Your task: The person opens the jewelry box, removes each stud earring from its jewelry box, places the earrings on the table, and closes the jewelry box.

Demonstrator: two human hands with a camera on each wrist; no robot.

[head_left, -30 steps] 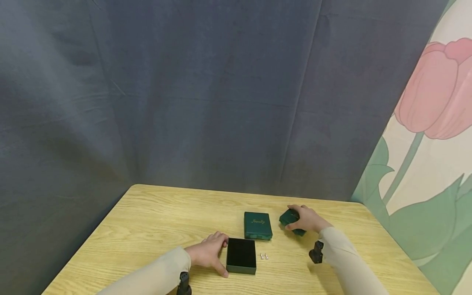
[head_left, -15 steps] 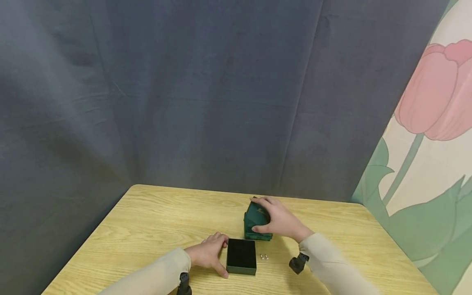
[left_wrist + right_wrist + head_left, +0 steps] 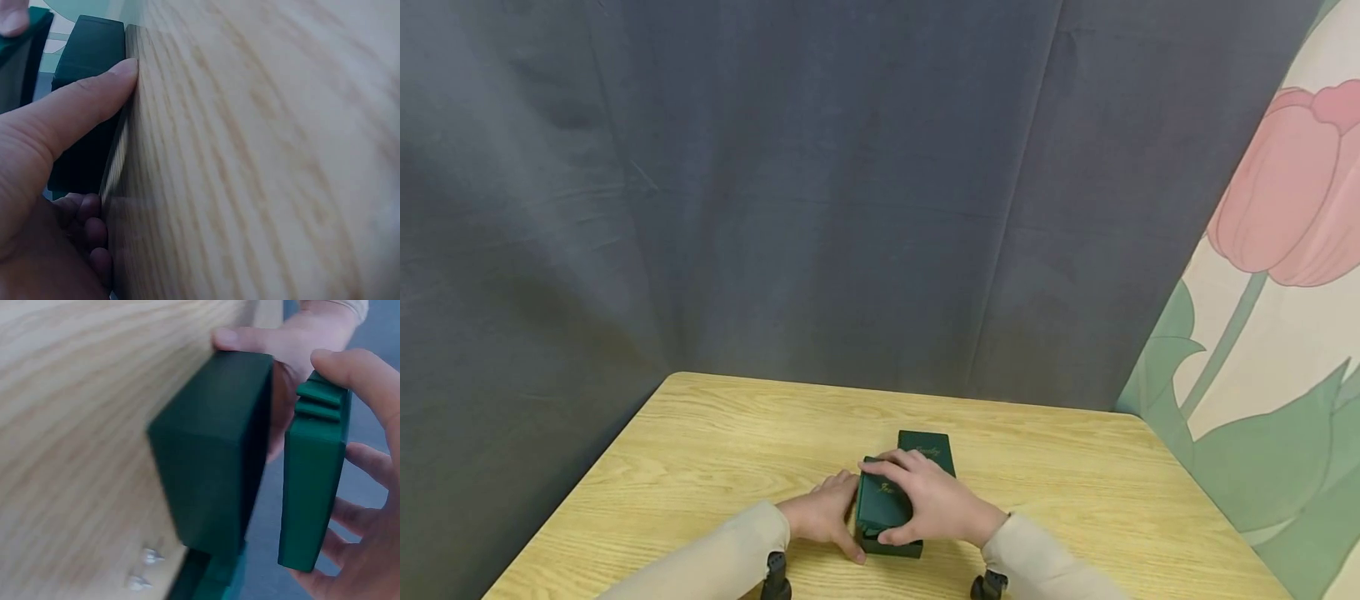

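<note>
My left hand (image 3: pixel 823 512) holds the left side of a dark green jewelry box base (image 3: pixel 901 549), thumb at its near corner and fingers toward the far one. The base (image 3: pixel 206 444) sits on the table, open side up. Above it, my right hand (image 3: pixel 936 504) grips a green box lid (image 3: pixel 877 498) with gold script on top and a ribbon bow (image 3: pixel 319 403) on one side. In the right wrist view a gap separates the tilted lid from the base. Two small silvery stud earrings (image 3: pixel 150 556) lie beside the base; in the head view my right hand hides them.
A second green jewelry box (image 3: pixel 925 441), closed and with gold script, stands just behind the base, partly covered by my right hand. The wooden table (image 3: pixel 760 433) ends at a dark curtain (image 3: pixel 850 208). A tulip-painted wall (image 3: pixel 1285 333) is at right.
My right hand has carried the lid leftward from the right side of the table, past the second box, to above the base. My left hand has stayed at the base.
</note>
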